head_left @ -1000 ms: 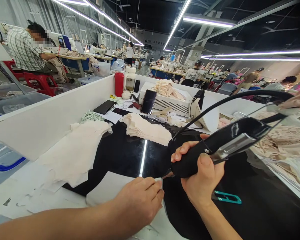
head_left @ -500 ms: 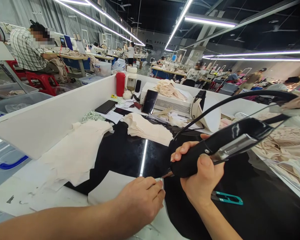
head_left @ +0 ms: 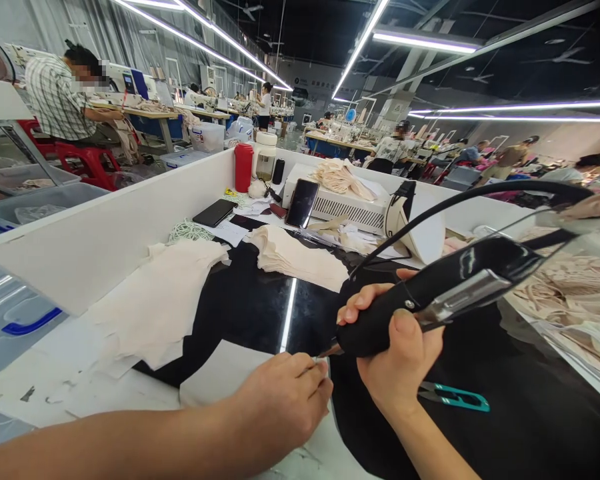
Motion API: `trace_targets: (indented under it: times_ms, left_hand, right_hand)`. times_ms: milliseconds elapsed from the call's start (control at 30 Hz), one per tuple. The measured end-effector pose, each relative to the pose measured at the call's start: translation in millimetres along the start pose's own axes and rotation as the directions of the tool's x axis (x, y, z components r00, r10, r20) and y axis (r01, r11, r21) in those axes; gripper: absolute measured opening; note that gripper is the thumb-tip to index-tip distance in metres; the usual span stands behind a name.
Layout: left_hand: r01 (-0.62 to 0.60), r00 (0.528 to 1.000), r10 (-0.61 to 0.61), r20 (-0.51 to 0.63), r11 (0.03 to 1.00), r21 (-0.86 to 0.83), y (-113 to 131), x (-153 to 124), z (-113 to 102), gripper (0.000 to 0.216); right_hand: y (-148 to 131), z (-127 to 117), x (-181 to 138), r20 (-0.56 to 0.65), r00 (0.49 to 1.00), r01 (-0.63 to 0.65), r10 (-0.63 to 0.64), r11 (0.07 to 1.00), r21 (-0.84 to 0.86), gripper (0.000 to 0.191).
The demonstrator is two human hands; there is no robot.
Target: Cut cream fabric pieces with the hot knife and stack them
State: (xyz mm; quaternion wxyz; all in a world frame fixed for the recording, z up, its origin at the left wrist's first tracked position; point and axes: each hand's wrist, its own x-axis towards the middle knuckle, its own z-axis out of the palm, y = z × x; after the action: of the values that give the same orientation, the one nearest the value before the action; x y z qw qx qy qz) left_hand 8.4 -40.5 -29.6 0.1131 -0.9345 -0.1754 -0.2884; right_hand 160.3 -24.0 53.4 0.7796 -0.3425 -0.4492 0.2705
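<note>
My right hand [head_left: 397, 357] is wrapped round a black corded hand tool [head_left: 430, 297], whose metal tip points down and left toward my left fingertips. My left hand [head_left: 285, 400] rests knuckles-up on a white sheet [head_left: 220, 373] lying on the black glossy tabletop [head_left: 250, 307]. Its fingers are curled and pinched at the tool's tip; what they pinch is too small to make out. The tool's black cable arcs up and to the right.
Teal thread snips [head_left: 455, 397] lie just right of my right wrist. Cream fabric pieces [head_left: 155, 300] and a folded stack [head_left: 300, 257] lie further back, with phones, a red bottle [head_left: 243, 167] and a white box [head_left: 350, 203]. A white partition [head_left: 105, 227] runs along the left. Other people sit at distant tables.
Both hands hold nearly the same pose. The view has shifted slightly, so the hands and the snips sit a little lower and further left.
</note>
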Motion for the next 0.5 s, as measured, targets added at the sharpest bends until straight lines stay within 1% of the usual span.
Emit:
trace_targets:
  times_ms: [100,200,333,367,400,500]
  left_hand:
    - [0.007,1.0,-0.007,-0.004,1.0,0.001,0.7,0.3,0.8,0.012]
    - [0.0,0.999,0.0,0.034,1.0,-0.025,-1.5,0.9,0.5,0.01]
    - [0.015,0.997,-0.012,0.073,0.999,-0.039,-16.3,2.7,-4.1,0.006]
    - [0.021,0.997,-0.019,0.069,0.999,-0.028,-22.0,3.4,-5.9,0.006]
    - [0.03,0.995,-0.029,0.095,0.999,-0.013,-28.0,4.2,-7.8,0.008]
    - [0.056,0.991,-0.06,0.121,0.998,0.035,-42.0,7.0,-13.6,0.013]
  right_hand:
    - [0.1,-2.3,0.6,0.022,1.0,0.006,-0.006,1.0,-0.002,0.044]
    - [-4.9,-8.7,4.3,0.049,0.999,0.02,-0.019,1.0,-0.017,0.049]
    - [-21.9,-17.9,13.6,0.09,0.995,0.052,-0.043,0.994,-0.099,0.053]
    - [-26.9,-19.1,15.6,0.088,0.995,0.065,-0.055,0.992,-0.11,0.051]
    - [-31.7,-20.0,16.9,0.076,0.995,0.079,-0.07,0.99,-0.115,0.047]
    - [-42.6,-22.1,15.7,-0.016,0.996,0.088,-0.09,0.988,-0.126,0.038]
